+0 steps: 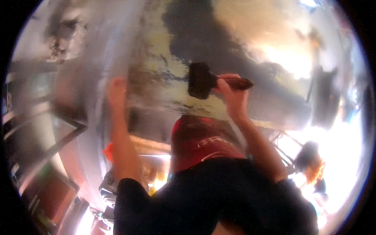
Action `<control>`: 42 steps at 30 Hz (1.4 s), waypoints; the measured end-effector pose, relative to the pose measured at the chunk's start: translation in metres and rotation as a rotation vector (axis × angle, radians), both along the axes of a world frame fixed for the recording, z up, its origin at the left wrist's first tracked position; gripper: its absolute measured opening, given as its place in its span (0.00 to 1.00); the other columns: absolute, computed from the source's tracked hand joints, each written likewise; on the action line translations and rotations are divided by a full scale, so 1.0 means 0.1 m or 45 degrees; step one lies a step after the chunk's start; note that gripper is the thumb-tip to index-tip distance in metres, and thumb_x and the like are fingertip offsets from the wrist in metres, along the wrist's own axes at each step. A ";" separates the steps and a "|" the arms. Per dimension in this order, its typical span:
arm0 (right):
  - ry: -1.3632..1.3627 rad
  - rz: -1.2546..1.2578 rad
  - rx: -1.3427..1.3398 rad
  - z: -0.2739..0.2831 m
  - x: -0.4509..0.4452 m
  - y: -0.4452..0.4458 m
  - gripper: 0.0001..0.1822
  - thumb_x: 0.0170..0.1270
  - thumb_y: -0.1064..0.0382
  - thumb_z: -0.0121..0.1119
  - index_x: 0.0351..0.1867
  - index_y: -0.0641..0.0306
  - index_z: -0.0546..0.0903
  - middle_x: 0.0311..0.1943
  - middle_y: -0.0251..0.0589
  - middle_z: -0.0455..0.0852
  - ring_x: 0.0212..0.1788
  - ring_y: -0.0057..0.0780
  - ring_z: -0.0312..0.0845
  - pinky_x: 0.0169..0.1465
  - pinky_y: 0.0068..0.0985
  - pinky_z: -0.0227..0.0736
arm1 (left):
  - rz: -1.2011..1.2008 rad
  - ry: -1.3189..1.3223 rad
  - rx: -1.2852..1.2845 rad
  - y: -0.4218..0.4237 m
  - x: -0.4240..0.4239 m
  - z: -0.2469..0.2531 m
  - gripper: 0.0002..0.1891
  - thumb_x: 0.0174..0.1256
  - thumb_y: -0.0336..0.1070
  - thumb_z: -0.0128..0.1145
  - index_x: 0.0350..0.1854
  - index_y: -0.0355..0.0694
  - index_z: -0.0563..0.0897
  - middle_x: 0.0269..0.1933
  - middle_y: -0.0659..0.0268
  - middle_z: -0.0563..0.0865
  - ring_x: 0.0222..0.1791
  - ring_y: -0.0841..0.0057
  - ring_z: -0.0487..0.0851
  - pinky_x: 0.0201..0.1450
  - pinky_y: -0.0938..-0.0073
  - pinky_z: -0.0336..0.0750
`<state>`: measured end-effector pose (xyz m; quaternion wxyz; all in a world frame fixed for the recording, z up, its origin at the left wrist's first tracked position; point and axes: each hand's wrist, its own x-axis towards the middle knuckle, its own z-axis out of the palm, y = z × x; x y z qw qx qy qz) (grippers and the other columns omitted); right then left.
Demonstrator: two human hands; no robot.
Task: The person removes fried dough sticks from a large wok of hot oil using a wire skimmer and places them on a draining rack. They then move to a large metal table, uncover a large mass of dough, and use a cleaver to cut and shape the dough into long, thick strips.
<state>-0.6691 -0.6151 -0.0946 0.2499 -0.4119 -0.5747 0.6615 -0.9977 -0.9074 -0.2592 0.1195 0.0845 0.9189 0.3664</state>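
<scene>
In my right hand (230,83) is a broad, flat brush (201,80) with a dark head and a short dark handle. Its head lies over a patchy yellowish coating (158,58) on a wide, shiny surface (270,97), and contact with it looks likely. A dark grey area (199,32) spreads above and to the right of the brush. My left hand (117,86) is blurred at the left border of the coated area. Its fingers look curled, but whether it grips anything cannot be told.
A dark red apron (205,141) bearing writing is between my arms. Dark-framed panels (47,152) stand at the left. A small orange-red object (108,152) shows beside my left forearm. Another person (311,164) is in the bright area at the lower right.
</scene>
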 end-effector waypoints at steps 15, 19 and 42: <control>-0.442 -0.111 0.680 0.06 1.30 0.26 0.09 0.60 0.73 0.68 0.40 0.62 0.81 0.33 0.37 0.84 0.36 0.22 0.81 0.40 0.23 0.78 | 0.378 -0.421 0.292 -1.44 1.26 -0.84 0.12 0.71 0.33 0.49 0.29 0.42 0.82 0.27 0.66 0.84 0.23 0.81 0.79 0.25 0.77 0.71; -0.261 0.240 0.786 0.09 -0.05 -0.25 0.07 0.59 0.73 0.66 0.36 0.61 0.80 0.30 0.35 0.82 0.32 0.25 0.80 0.37 0.23 0.75 | -0.008 -0.376 0.081 -1.26 1.92 -1.17 0.09 0.66 0.35 0.53 0.26 0.44 0.83 0.24 0.64 0.85 0.25 0.71 0.82 0.28 0.66 0.76; 0.061 1.025 1.050 0.06 -0.86 -0.24 0.10 0.56 0.64 0.66 0.40 0.55 0.86 0.32 0.42 0.87 0.34 0.41 0.84 0.37 0.38 0.79 | -0.798 -1.463 0.317 -0.94 2.88 -1.18 0.16 0.69 0.26 0.58 0.57 0.41 0.80 0.51 0.65 0.87 0.54 0.74 0.83 0.57 0.69 0.78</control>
